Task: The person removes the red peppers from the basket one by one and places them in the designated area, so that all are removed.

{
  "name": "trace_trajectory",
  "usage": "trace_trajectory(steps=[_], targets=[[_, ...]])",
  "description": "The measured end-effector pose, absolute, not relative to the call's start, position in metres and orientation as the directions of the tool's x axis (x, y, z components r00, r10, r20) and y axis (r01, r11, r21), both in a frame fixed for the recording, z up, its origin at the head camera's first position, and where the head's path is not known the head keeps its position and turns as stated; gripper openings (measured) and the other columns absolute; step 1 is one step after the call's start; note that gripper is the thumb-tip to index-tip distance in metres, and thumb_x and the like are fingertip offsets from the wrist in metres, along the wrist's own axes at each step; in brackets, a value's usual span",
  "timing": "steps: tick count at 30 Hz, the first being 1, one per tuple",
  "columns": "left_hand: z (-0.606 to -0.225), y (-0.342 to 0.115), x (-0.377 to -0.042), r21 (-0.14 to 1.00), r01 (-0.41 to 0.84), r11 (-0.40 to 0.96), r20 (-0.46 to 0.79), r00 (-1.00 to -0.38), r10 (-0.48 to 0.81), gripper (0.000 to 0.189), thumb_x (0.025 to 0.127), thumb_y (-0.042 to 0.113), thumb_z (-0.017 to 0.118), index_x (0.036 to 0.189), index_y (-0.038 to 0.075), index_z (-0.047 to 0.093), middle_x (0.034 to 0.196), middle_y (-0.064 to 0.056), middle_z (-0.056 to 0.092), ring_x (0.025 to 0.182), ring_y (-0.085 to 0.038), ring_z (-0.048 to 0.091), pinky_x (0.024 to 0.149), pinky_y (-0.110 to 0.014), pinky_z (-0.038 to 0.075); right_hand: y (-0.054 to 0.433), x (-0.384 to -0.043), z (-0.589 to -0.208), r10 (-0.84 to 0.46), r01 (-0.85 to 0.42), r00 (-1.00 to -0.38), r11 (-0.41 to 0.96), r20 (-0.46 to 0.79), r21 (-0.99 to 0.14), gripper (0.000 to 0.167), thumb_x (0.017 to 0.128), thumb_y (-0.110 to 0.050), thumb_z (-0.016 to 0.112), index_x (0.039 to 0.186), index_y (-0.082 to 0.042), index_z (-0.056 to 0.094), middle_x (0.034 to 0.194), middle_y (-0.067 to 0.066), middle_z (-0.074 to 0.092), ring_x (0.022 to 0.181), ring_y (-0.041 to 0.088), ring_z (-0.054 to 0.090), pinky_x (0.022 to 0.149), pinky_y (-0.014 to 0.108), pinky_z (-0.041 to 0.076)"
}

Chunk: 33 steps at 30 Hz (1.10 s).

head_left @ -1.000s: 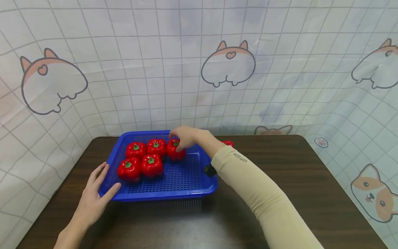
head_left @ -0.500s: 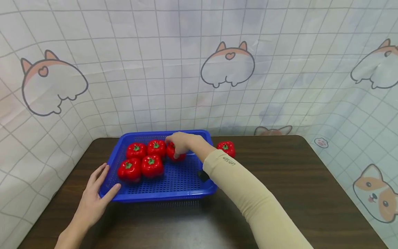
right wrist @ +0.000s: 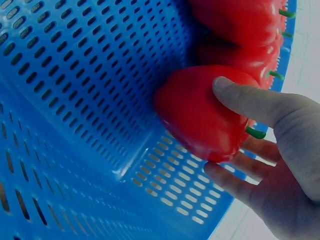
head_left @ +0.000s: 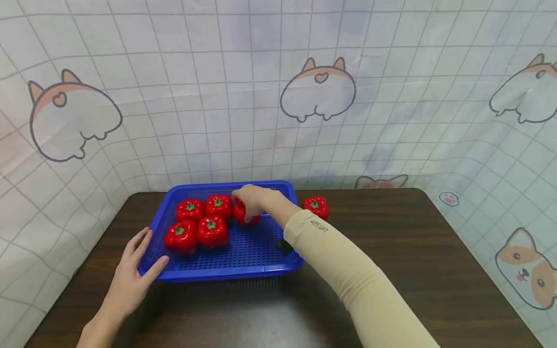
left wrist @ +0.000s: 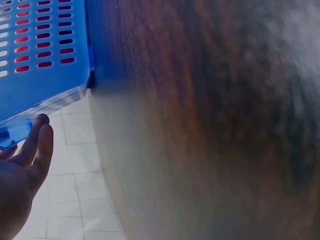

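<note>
On the table (head_left: 391, 251), left of centre, we see the basket (head_left: 226, 274). In it, three peppers (head_left: 219, 207) form a back row, with two more peppers (head_left: 213, 232) before its left part. Right of the basket, on the table, we find a lone pepper (head_left: 316, 206); behind everything, the backdrop (head_left: 209, 135).

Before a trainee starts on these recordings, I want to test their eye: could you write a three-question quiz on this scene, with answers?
1. True or false: the right hand grips a red pepper within the blue basket.
2. Which basket corner is the left hand at? a) far right b) near left c) far left
3. How many peppers show on the table outside the basket, and on which side?

Key: 1. True. 2. b. 3. One loose pepper, on the right.
</note>
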State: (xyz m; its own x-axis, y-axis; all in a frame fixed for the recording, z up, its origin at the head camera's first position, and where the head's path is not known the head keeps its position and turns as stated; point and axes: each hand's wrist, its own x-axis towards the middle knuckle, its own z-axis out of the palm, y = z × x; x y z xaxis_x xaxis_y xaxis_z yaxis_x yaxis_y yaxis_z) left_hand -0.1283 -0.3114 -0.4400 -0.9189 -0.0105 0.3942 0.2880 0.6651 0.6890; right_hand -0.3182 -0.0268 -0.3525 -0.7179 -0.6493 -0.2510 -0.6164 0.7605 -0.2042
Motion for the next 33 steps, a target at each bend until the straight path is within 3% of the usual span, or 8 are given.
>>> trace_trajectory(steps=[9,14,27,33], targets=[[-0.442,-0.311,-0.129,0.684,0.289,0.669,0.397,-0.918,-0.009,0.074,0.097,0.02,0.071,0.159,0.003,0.035,0.165,-0.013,0.026,0.145,-0.047,0.028,0.12,-0.038,0.018,-0.019,-0.318,-0.348,-0.667,-0.643,-0.69,0.743,-0.28,-0.186,0.064,0.087,-0.015,0.083,0.145,-0.012,0.055,0.134,0.004,0.061,0.115,0.017,0.057,0.093,0.032,0.053],[-0.44,-0.311,-0.128,0.682,0.289,0.672,0.396,-0.918,-0.007,0.074,0.098,0.02,0.071,0.16,0.003,0.034,0.165,-0.014,0.026,0.146,-0.048,0.027,0.121,-0.046,0.017,-0.015,-0.316,-0.341,-0.678,-0.653,-0.673,0.733,-0.297,-0.192,0.066,0.088,-0.014,0.081,0.148,-0.011,0.052,0.138,0.005,0.059,0.117,0.017,0.056,0.094,0.032,0.053],[-0.441,-0.314,-0.13,0.686,0.281,0.672,0.388,-0.922,-0.011,0.075,0.097,0.021,0.071,0.159,0.003,0.034,0.165,-0.013,0.026,0.145,-0.048,0.028,0.12,-0.04,0.018,0.002,-0.306,-0.314,-0.744,-0.734,-0.603,0.659,-0.288,-0.166,0.06,0.09,-0.017,0.079,0.145,-0.013,0.054,0.133,0.006,0.058,0.118,0.018,0.053,0.092,0.032,0.053],[-0.441,-0.313,-0.13,0.689,0.279,0.668,0.38,-0.925,-0.005,0.075,0.097,0.022,0.071,0.16,0.003,0.033,0.166,-0.012,0.025,0.145,-0.048,0.027,0.12,-0.05,0.019,0.019,-0.298,-0.301,-0.749,-0.746,-0.598,0.65,-0.285,-0.144,0.061,0.092,-0.019,0.077,0.148,-0.016,0.052,0.138,0.008,0.055,0.123,0.02,0.051,0.094,0.034,0.053]])
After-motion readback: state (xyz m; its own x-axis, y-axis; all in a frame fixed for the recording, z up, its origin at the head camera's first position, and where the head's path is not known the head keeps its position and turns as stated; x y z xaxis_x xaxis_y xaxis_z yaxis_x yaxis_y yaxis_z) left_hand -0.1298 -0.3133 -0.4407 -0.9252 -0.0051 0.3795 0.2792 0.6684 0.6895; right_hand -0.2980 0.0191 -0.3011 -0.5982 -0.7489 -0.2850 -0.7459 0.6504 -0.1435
